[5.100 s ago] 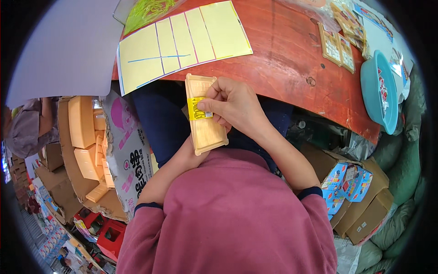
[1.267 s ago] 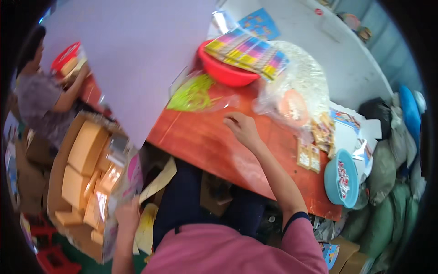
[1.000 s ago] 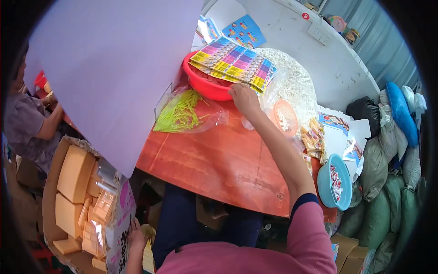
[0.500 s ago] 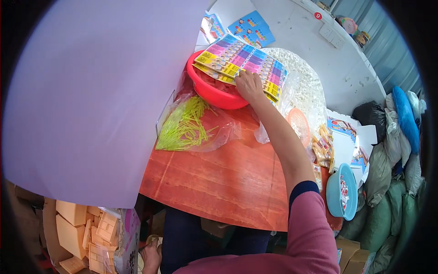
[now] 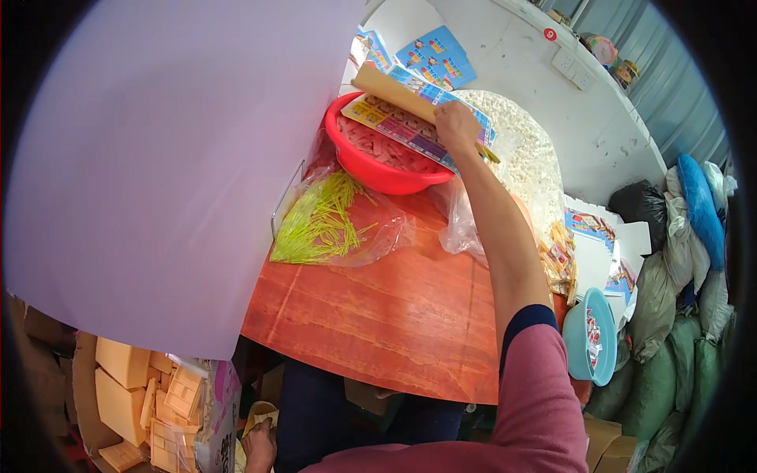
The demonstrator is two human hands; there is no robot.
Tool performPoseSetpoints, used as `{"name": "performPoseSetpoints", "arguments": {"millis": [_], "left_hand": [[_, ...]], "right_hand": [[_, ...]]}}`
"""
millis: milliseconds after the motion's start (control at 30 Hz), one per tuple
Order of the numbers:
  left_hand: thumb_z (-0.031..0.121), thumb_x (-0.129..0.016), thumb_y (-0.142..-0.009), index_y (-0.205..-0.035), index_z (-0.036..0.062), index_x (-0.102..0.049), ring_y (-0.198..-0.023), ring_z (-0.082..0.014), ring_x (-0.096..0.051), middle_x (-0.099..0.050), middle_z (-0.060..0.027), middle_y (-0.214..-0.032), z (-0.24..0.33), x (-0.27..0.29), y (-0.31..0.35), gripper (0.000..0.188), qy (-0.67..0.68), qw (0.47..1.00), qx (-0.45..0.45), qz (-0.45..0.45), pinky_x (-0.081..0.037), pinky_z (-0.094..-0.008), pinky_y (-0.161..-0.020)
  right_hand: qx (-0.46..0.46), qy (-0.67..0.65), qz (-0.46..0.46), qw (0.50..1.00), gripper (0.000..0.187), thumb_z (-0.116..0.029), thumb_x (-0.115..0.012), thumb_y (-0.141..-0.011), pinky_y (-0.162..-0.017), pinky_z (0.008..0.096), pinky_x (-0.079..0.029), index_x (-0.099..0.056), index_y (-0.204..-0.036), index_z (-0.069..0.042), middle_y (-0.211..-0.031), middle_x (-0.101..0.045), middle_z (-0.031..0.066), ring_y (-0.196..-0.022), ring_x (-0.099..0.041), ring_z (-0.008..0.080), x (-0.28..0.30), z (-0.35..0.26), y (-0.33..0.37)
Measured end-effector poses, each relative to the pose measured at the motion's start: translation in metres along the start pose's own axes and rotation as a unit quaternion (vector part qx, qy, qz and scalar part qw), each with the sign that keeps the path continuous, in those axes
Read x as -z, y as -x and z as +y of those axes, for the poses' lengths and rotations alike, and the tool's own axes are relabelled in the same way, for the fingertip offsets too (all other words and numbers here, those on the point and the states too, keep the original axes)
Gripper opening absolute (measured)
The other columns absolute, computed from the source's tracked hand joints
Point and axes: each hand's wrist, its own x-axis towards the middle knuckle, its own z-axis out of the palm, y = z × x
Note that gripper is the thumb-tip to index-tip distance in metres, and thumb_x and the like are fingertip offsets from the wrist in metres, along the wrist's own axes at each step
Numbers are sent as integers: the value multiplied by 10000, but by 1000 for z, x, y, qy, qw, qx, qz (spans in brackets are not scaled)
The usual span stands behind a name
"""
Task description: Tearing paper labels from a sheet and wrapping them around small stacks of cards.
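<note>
Over the red basin (image 5: pixel 392 183), my right hand (image 5: pixel 457 128) is closed on the near edge of a printed card sheet (image 5: pixel 394 91). That edge is lifted and folded back, so its plain brown underside shows. Beneath it, more colourful printed sheets (image 5: pixel 394 130) lie across the basin's rim. Many pink strips (image 5: pixel 371 147) fill the basin. Low down beside my leg, my left hand (image 5: pixel 259 447) is next to a pale yellowish object (image 5: pixel 262 411) that I cannot make out. The fingers of this hand are mostly hidden.
A clear bag of yellow-green sticks (image 5: pixel 327 225) lies before the basin on the reddish table (image 5: pixel 378 315). White pieces (image 5: pixel 516 138) are heaped behind. A blue basin (image 5: pixel 579 335) stands at right, a box of orange plastic parts (image 5: pixel 130 394) at lower left. A lilac panel (image 5: pixel 158 173) blocks the left.
My right hand has moved up and slightly right, lifting the top sheet's near edge and turning it back. More pink strips show in the basin. My left hand stays low.
</note>
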Motion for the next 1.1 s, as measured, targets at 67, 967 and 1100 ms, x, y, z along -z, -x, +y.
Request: {"name": "performPoseSetpoints", "arguments": {"millis": [67, 967, 1100], "left_hand": [[127, -552, -810, -875, 22, -599, -773, -393, -607, -628, -201, -808, 1, 1, 1, 132, 6, 1000, -2, 6, -469, -465, -689], [709, -259, -849, -1371, -24, -251, -1014, -254, -581, -439, -183, -1311, 128, 89, -60, 900, 757, 615, -85, -201, -489, -360, -839], [335, -585, -865, -1303, -39, -334, -795, -159, -615, -604, -131, -1021, 142, 79, -63, 629, 598, 790, -94, -97, -483, -252, -698]], "right_hand": [[13, -60, 96, 993, 243, -267, -505, -813, -740, 451, -475, -686, -844, -108, -950, -660, 98, -859, -633, 324, 12, 0, -1], [451, -214, -26, 866, 166, -67, -662, -667, -631, 310, -475, -640, -831, -50, -893, -629, 55, -714, -616, 179, 153, 74, 422], [479, -230, -102, 841, 203, -99, -621, -702, -703, 296, -464, -634, -892, -28, -974, -599, 52, -848, -595, 175, 156, 90, 480]]}}
